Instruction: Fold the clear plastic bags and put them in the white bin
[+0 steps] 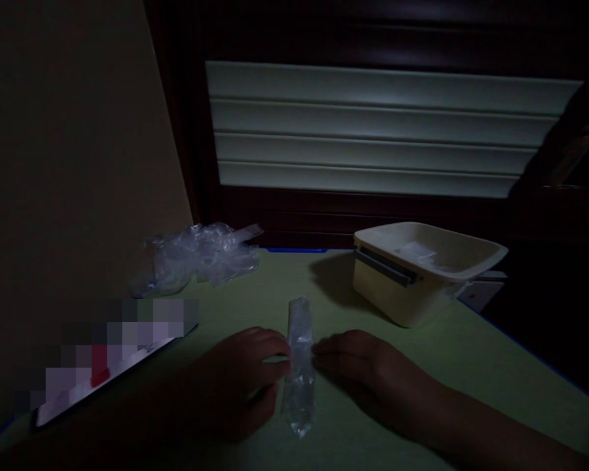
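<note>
Clear plastic strip (300, 366), one: lying on surface (269, 288), between hands. Left hand (248, 376): grip parted, nothing pinched, fingertips at edge. Right hand (373, 363): grip unclear (thumb hidden), opposite. Advisable: even pressure, straight edges.

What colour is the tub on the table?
The tub looks cream, with a dark grey bar on its side. It shows in the head view, in dim light.

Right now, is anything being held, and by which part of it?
Whether it is gripped cannot be told: the plastic strip lies on the table, the left hand at its left long edge, the right hand at its right, both near mid-length.
</note>
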The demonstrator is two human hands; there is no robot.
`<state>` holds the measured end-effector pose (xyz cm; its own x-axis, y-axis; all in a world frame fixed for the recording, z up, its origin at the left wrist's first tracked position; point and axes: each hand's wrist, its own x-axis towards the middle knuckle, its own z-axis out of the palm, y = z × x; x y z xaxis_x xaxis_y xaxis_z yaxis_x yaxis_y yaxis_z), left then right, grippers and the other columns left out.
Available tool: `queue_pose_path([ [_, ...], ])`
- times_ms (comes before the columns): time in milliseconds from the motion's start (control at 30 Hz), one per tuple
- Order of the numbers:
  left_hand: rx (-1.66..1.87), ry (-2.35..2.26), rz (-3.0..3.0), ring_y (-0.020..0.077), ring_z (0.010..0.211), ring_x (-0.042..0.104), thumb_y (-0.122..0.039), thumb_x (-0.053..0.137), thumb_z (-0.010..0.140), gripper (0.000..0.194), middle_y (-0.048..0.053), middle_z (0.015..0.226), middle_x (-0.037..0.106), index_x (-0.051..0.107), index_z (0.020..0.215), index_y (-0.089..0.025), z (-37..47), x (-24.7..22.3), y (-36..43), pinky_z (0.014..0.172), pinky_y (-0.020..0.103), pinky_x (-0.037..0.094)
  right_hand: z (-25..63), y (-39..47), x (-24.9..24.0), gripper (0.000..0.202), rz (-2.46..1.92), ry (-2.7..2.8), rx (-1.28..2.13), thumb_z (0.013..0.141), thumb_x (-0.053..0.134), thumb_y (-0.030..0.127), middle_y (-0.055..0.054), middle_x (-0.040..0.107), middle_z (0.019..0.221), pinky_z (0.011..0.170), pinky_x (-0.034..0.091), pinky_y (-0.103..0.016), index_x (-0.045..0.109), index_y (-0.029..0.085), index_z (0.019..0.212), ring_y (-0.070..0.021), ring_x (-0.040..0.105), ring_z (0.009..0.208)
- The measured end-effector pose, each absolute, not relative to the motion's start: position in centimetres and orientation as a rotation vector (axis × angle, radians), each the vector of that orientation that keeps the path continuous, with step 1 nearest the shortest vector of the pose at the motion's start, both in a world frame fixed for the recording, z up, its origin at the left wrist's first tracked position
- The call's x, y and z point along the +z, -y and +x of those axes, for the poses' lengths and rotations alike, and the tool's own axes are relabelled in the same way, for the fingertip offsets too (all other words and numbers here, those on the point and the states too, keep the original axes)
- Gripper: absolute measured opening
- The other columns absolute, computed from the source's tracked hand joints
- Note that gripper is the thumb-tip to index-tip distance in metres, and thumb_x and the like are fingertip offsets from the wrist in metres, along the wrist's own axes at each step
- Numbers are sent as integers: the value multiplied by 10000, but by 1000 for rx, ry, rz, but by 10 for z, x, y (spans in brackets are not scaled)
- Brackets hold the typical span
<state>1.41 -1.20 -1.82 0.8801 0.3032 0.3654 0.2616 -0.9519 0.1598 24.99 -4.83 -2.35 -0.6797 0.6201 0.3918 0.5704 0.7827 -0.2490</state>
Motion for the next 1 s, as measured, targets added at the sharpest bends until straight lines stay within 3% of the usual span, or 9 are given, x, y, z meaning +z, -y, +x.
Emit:
queue_pose_path([
  [233,642,-463,2884,204,900,523,-55,450,716,288,88,990,576,563,965,-147,17,-18,15,802,348,440,242,49,-24,199,-856,2586,-9,876,491,132,-70,669,935,722,458,-297,628,186,1011,-177,597,820],
  [700,744,-600,2736,177,832,550,-127,585,756,118,53,895,605,622,864,-158,23,-31,7,740,290,438,232,49,-25,156,-1164,2246,474,863,420,144,-57,586,748,649,427,-283,555,154,783,-162,524,697],
  [900,810,-629,2672,151,782,541,-102,568,775,101,23,812,586,641,768,-172,25,-39,-3,690,250,418,228,49,-27,114,-1182,2164,626,754,582,136,-39,605,825,695,408,-268,597,170,862,-162,540,779],
  [1000,870,-676,2618,140,738,534,-125,567,785,104,11,745,568,640,726,-171,28,-41,-4,670,247,407,225,48,-27,61,-1199,2116,668,805,542,175,-22,586,743,630,394,-239,597,158,783,-138,526,694],
])
